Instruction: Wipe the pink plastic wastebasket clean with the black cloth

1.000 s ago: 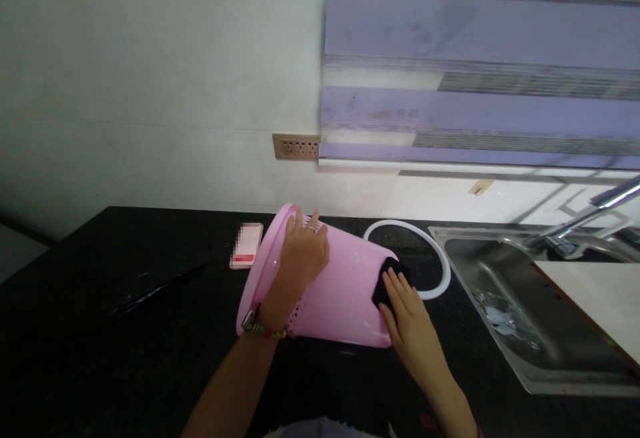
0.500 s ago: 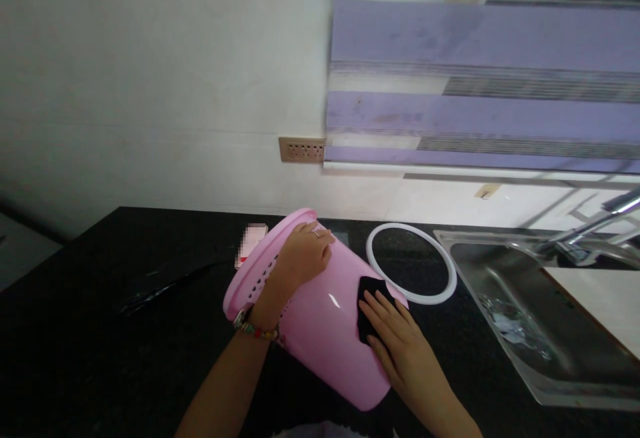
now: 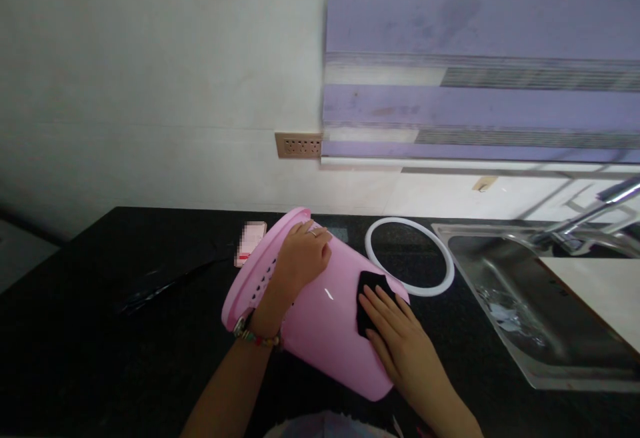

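A pink plastic wastebasket lies on its side, its rim with a row of small holes pointing up and left. My left hand, with a ring and a beaded bracelet, bends its fingers over the basket near the rim and steadies it. Toward the base, my right hand presses a folded black cloth against the basket's wall, fingers stretched over it. Just behind the base, a white plastic ring lies flat on the counter.
The black countertop meets a pale wall. A phone-like pink item and a crumpled black plastic bag lie left. A steel sink with faucet and white board stands right. A socket and purple-striped blind are above.
The whole view has shifted slightly. My right hand and the black cloth stay pressed near the basket's base with hardly any shift; my left hand keeps its place near the rim.
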`<state>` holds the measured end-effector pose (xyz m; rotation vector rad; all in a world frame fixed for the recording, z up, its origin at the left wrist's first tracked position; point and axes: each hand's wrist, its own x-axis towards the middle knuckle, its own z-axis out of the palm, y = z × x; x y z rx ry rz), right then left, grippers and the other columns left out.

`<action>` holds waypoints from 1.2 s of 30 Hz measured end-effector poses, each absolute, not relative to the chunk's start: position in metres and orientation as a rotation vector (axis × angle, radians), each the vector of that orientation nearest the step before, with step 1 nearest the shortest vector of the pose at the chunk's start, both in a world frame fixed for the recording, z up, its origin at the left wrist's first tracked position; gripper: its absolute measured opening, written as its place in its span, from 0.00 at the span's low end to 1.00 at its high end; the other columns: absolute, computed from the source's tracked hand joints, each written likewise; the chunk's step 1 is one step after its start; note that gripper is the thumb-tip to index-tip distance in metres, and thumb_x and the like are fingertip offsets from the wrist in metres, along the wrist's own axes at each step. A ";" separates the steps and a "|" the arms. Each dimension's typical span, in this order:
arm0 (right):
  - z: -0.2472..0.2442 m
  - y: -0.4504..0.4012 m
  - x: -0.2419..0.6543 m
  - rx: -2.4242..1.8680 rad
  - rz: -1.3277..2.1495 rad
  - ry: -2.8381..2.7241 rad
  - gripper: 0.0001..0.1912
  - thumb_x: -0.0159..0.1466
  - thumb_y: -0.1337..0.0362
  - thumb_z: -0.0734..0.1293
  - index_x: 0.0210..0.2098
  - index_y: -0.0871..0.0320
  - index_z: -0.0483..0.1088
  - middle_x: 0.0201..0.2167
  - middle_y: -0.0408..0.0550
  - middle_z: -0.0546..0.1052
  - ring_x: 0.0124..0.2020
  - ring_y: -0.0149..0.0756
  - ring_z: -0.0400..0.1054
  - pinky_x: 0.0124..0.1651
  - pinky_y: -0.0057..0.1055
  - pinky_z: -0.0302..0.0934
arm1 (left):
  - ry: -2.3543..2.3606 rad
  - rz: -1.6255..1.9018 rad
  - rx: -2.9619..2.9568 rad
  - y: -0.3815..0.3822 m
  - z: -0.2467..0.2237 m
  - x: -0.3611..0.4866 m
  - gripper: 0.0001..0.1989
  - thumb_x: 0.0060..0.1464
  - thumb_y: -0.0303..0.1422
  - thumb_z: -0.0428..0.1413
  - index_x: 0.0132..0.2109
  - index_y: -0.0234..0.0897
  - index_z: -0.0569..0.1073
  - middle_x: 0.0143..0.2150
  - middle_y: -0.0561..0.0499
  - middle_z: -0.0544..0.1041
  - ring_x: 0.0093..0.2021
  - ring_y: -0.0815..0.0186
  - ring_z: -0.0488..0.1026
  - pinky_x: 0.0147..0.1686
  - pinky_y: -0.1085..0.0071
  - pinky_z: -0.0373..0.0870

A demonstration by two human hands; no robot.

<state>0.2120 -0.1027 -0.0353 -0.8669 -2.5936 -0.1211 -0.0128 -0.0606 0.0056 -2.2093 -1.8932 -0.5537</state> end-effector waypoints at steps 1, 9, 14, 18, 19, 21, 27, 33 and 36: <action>-0.038 -0.106 0.222 -0.891 -0.148 -2.588 0.23 0.64 0.66 0.56 0.58 0.59 0.61 0.55 0.51 0.68 0.58 0.41 0.60 0.55 0.43 0.61 | -1.891 -0.558 -2.208 -0.060 0.005 -0.013 0.12 0.53 0.26 0.47 0.39 0.38 0.74 0.44 0.48 0.77 0.50 0.60 0.68 0.52 0.61 0.62; -0.035 -0.105 0.206 -0.964 -0.147 -2.553 0.22 0.64 0.67 0.56 0.57 0.60 0.62 0.56 0.52 0.68 0.58 0.43 0.60 0.54 0.45 0.61 | -1.906 -0.534 -2.166 -0.059 0.004 -0.008 0.13 0.53 0.26 0.46 0.39 0.36 0.75 0.44 0.46 0.77 0.49 0.58 0.68 0.52 0.60 0.63; -0.025 -0.084 0.175 -0.962 -0.081 -2.579 0.23 0.64 0.67 0.56 0.57 0.63 0.62 0.57 0.53 0.66 0.58 0.47 0.60 0.54 0.47 0.61 | -1.867 -0.584 -2.146 -0.065 0.005 -0.010 0.14 0.54 0.26 0.46 0.42 0.36 0.75 0.47 0.47 0.76 0.50 0.59 0.69 0.53 0.60 0.63; -0.034 -0.071 0.196 -1.080 0.020 -2.538 0.23 0.66 0.64 0.53 0.58 0.63 0.62 0.56 0.55 0.67 0.56 0.44 0.62 0.55 0.47 0.60 | -1.929 -0.699 -2.036 -0.072 0.009 -0.010 0.14 0.54 0.25 0.46 0.43 0.33 0.74 0.49 0.45 0.75 0.51 0.60 0.69 0.53 0.62 0.64; -0.037 -0.069 0.204 -1.113 0.052 -2.525 0.23 0.66 0.63 0.52 0.57 0.63 0.62 0.56 0.55 0.67 0.56 0.44 0.63 0.55 0.46 0.60 | -1.970 -0.680 -2.010 -0.075 0.011 -0.010 0.14 0.55 0.25 0.46 0.43 0.33 0.74 0.48 0.44 0.76 0.50 0.60 0.70 0.52 0.62 0.65; -0.042 -0.067 0.218 -1.159 0.108 -2.508 0.23 0.67 0.61 0.51 0.58 0.62 0.62 0.56 0.55 0.67 0.56 0.43 0.62 0.56 0.46 0.60 | -2.041 -0.582 -1.994 -0.079 0.013 -0.010 0.14 0.55 0.27 0.46 0.43 0.32 0.75 0.47 0.42 0.76 0.49 0.59 0.71 0.52 0.61 0.65; -0.041 -0.069 0.223 -1.200 0.147 -2.513 0.23 0.67 0.62 0.51 0.58 0.64 0.61 0.55 0.57 0.68 0.56 0.44 0.63 0.56 0.47 0.60 | -2.010 -0.440 -2.220 -0.078 0.013 -0.014 0.18 0.58 0.29 0.43 0.51 0.31 0.71 0.54 0.43 0.71 0.57 0.60 0.65 0.57 0.61 0.60; -0.031 -0.108 0.182 -0.898 -0.065 -2.604 0.25 0.62 0.68 0.57 0.59 0.61 0.59 0.59 0.51 0.64 0.60 0.46 0.56 0.56 0.47 0.59 | -1.952 -0.509 -2.101 -0.076 0.005 -0.015 0.18 0.58 0.29 0.43 0.51 0.34 0.71 0.54 0.45 0.72 0.57 0.60 0.65 0.58 0.58 0.58; -0.036 -0.127 0.183 -0.839 -0.167 -2.581 0.24 0.62 0.70 0.57 0.58 0.59 0.61 0.57 0.48 0.67 0.59 0.44 0.58 0.56 0.43 0.58 | -1.951 -0.518 -2.096 -0.082 0.005 -0.017 0.18 0.57 0.28 0.43 0.51 0.35 0.71 0.55 0.46 0.72 0.56 0.61 0.65 0.57 0.59 0.59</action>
